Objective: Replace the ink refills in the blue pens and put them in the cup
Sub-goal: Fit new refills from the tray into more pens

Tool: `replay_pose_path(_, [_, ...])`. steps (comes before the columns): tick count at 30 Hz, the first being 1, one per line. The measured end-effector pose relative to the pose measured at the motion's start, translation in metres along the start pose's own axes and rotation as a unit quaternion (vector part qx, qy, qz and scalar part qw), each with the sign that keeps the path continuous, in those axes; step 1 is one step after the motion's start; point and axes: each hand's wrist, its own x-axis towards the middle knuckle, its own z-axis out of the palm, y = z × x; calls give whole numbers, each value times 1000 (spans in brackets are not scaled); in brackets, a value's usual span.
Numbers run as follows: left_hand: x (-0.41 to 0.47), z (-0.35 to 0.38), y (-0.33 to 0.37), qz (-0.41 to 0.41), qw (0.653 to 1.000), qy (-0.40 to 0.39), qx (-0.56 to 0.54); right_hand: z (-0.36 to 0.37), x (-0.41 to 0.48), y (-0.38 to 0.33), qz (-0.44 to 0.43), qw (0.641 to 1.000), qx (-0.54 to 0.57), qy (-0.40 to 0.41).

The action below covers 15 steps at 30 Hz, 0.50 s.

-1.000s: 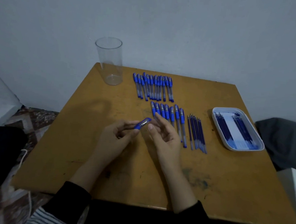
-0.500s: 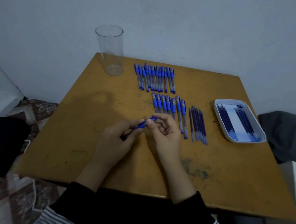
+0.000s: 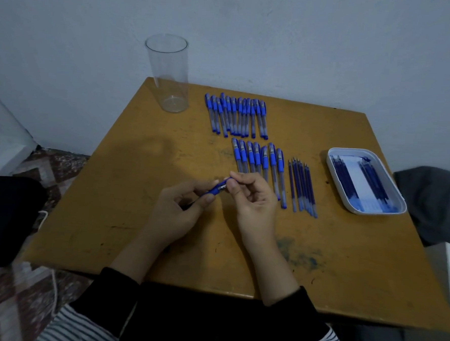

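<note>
A blue pen (image 3: 218, 189) is held over the middle of the wooden table (image 3: 106, 189). My left hand (image 3: 175, 214) grips its barrel, and my right hand (image 3: 253, 201) pinches its capped upper end with thumb and forefinger. The clear, empty cup (image 3: 169, 72) stands upright at the table's far left corner. Several blue pens (image 3: 236, 115) lie in a row at the back, and a second row of pens (image 3: 259, 159) lies just beyond my right hand. Several loose ink refills (image 3: 302, 185) lie to the right of that row.
A white tray (image 3: 348, 199) holding several dark blue refills sits near the table's right edge. A grey cloth (image 3: 432, 201) lies off the table to the right. A dark object (image 3: 5, 217) and a white cord (image 3: 43, 216) are on the floor at the left.
My right hand has closed its fingers onto the pen's upper end; a second ago they were more spread. The view has shifted, and the pen stays between both hands.
</note>
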Motion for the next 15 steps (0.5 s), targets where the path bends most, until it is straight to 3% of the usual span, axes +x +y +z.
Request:
replay_pose_path(9, [1,-6,-1,48,997,-33,49,0,0,3,-16,1000,-9,-2])
replay_pose_path(15, [0,-6,0,41,999,-21,23,2,0,2,-14,1000,-12,5])
